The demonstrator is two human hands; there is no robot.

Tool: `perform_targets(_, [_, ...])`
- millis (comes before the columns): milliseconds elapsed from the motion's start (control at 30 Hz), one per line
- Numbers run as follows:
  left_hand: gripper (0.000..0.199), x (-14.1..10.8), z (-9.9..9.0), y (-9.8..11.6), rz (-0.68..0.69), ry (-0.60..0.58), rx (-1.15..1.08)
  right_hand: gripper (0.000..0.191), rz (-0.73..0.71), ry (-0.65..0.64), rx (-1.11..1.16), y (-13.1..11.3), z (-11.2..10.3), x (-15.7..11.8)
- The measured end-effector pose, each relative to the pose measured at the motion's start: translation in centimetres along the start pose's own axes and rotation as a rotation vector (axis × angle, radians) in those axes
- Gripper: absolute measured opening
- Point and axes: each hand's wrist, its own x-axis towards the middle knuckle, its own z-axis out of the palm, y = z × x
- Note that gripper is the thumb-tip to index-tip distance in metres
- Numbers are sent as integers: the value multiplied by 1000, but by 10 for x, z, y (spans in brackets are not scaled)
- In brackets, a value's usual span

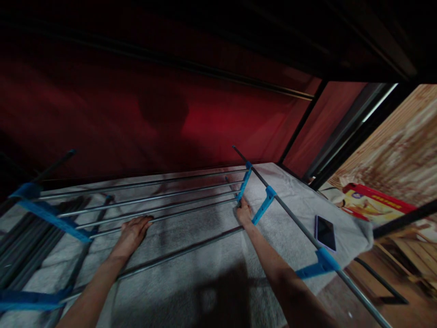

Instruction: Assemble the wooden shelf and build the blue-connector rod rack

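A partly assembled rack of grey metal tubes and blue plastic brackets stands on a pale grey cloth (205, 255). My left hand (134, 230) lies over the front metal tube (191, 210) of one tier, with its fingers curled round it. At the other end of that tier, my right hand (243, 214) is closed on the lower end of a blue bracket (244, 184), where the tubes meet it; its fingertips are partly hidden. On the left, another blue bracket (54, 218) holds the tubes' other ends. A long side pole (293, 218) passes through the right-hand brackets.
Several loose dark tubes (30, 241) lie at the left. A phone (325, 233) rests on the cloth at the right. Beyond the dark frame bar (406, 221) are a red and yellow box (375, 202) and wooden pieces (403, 264). A red sheet (205, 118) hangs behind.
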Motion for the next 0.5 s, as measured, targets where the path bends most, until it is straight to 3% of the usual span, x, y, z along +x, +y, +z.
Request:
perform_targets(267, [35,-18,-35,47,34,54,-73,72,-2,-67,-33,-2,-9,-6])
perform_targets(500, [36,-41,-48,80,-6,177,-54,69,-145,-30,-74,-6,-15,-7])
